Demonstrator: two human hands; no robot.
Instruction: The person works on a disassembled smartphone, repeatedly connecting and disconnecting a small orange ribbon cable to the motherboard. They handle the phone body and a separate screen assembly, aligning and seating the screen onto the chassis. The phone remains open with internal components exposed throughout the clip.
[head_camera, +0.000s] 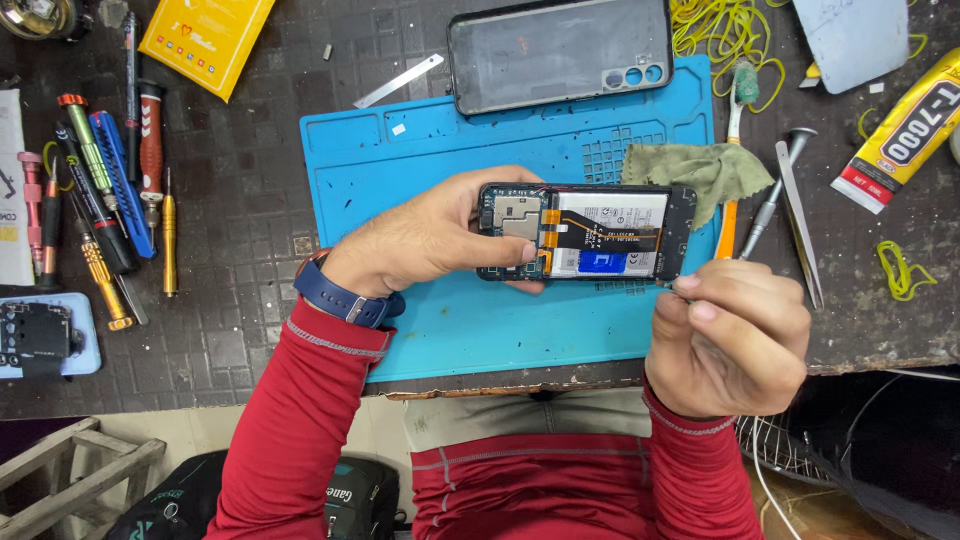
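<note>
The left hand (430, 240) grips an opened black smartphone (585, 232), its battery and circuit boards exposed, above the blue silicone work mat (440, 160). The right hand (735, 335), fingers pinched narrow, holds a slim metal screwdriver (768, 215) at the phone's near right corner. A green cloth (700, 170) lies just beyond.

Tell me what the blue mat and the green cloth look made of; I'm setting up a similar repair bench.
The blue mat looks like soft silicone or rubber: matte, with moulded trays and a ribbed grid. The green cloth seems a thin woven or microfibre fabric, crumpled in soft folds with a dull, slightly soiled surface. The left hand holds the opened phone above the mat.
</note>
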